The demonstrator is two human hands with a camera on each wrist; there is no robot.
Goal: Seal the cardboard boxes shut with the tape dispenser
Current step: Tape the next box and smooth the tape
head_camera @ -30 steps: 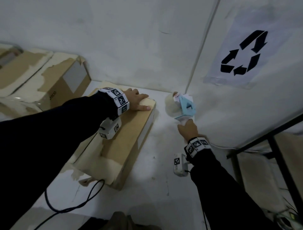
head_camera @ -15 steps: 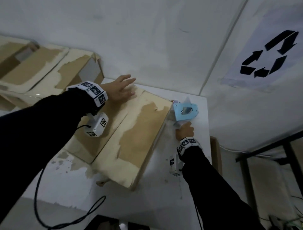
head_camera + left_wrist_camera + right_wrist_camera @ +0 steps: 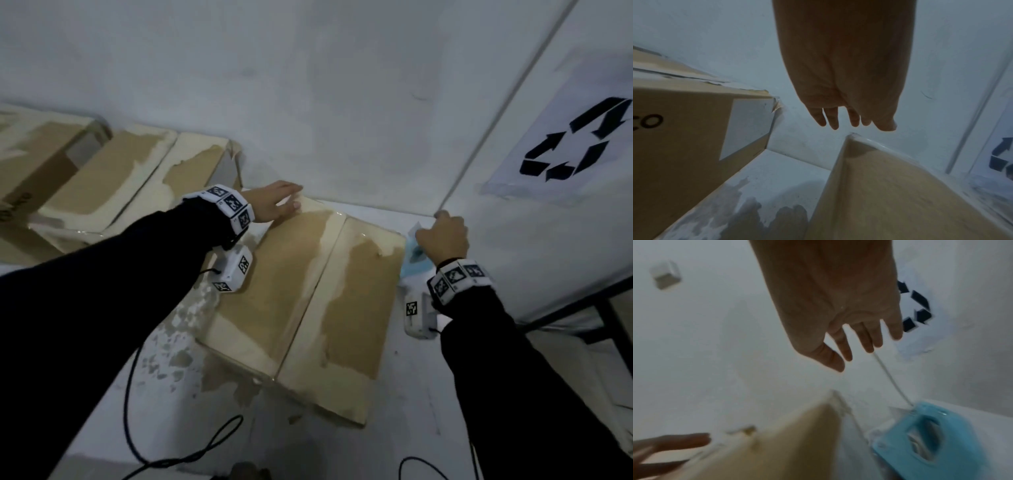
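The tape dispenser (image 3: 416, 260) lies just right of the box (image 3: 308, 301); more boxes (image 3: 113, 185) sit left.

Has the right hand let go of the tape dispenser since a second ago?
Yes. The right hand now hangs open above the blue tape dispenser, which sits on the table beside the cardboard box, near the wall corner.

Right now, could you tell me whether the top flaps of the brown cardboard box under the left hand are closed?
Closed. Both flaps of the brown cardboard box lie flat, meeting along a centre seam, with the left hand resting near its far corner.
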